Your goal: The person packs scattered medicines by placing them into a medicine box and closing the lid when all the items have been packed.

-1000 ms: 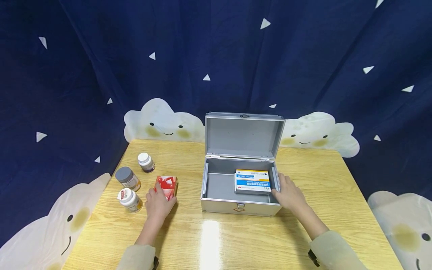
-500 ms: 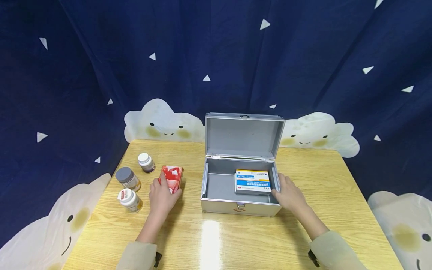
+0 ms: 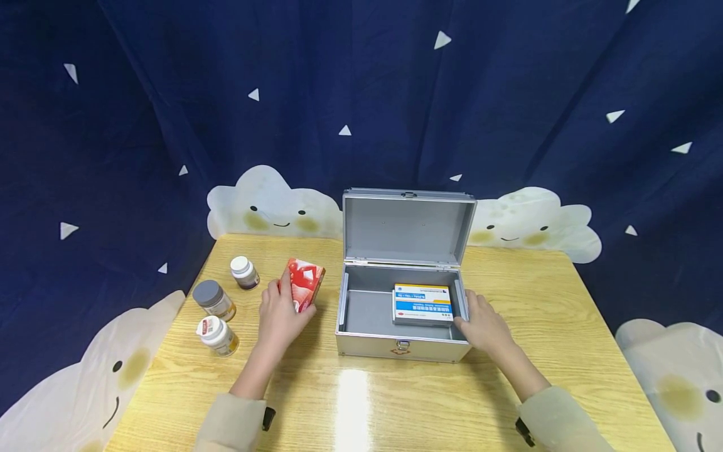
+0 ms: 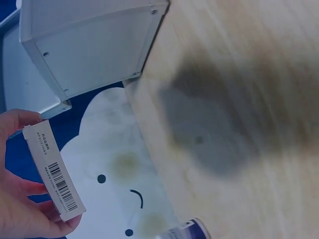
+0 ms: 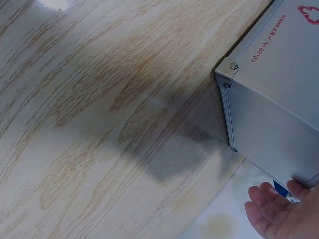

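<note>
Head view is showing me the left grip [image 3: 282, 319] clamping on the red box [image 3: 305, 284], fingers and thumb pressing from opposite sides, while the box is being held over the bench [image 3: 440, 402] between the small white-capped bottle [image 3: 245, 273] and the metal case [image 3: 367, 344]. I'm reading it as a folded carton: probably light, fairly stiff along its edges, softer across the broad face, and perhaps a little slick on the print. Hard squeezing would likely be denting the middle, so I'm favouring the narrow sides near the corners. Left wrist is showing me a barcoded side, looking flat and uncrushed. Meanwhile, the right grip [image 3: 487, 323] is pinching the case's right wall, its thumb lying over the rim.
</note>
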Demonstrator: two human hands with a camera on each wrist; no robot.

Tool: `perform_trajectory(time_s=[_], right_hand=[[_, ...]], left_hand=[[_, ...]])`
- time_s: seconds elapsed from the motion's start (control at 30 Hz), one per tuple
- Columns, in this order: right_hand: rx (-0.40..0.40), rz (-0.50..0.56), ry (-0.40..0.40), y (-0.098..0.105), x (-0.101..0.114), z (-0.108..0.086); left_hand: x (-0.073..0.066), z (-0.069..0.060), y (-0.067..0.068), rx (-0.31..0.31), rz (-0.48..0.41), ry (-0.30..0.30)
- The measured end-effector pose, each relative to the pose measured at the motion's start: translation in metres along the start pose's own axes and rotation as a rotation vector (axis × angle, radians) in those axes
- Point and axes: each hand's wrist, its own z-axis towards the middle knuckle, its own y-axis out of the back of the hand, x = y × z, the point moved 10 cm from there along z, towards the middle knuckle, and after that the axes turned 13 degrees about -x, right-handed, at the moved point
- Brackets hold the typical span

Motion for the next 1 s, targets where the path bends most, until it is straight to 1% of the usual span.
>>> perform_trajectory(time_s=[0.17, 0.33, 0.53, 0.67, 0.77, 1.0], right_hand=[[0.007, -0.001, 0.000, -0.001, 0.000, 0.000], [0.008, -0.002, 0.003, 0.000, 0.001, -0.001], [0.013, 0.002, -0.001, 0.000, 0.001, -0.001], [0.009, 0.006, 0.004, 0.001, 0.001, -0.001], [0.006, 0.008, 0.009, 0.001, 0.002, -0.001], [0.002, 0.013, 0.011, 0.001, 0.001, -0.001]], left_hand=[[-0.013, 0.005, 0.001, 0.019, -0.009, -0.048], [-0.026, 0.009, -0.001, 0.044, -0.018, -0.088], [-0.046, 0.012, -0.005, 0.049, -0.016, -0.166], [-0.060, 0.013, -0.009, 0.060, -0.015, -0.220], [-0.070, 0.014, -0.015, 0.084, -0.009, -0.264], [-0.098, 0.018, -0.025, 0.123, 0.022, -0.409]])
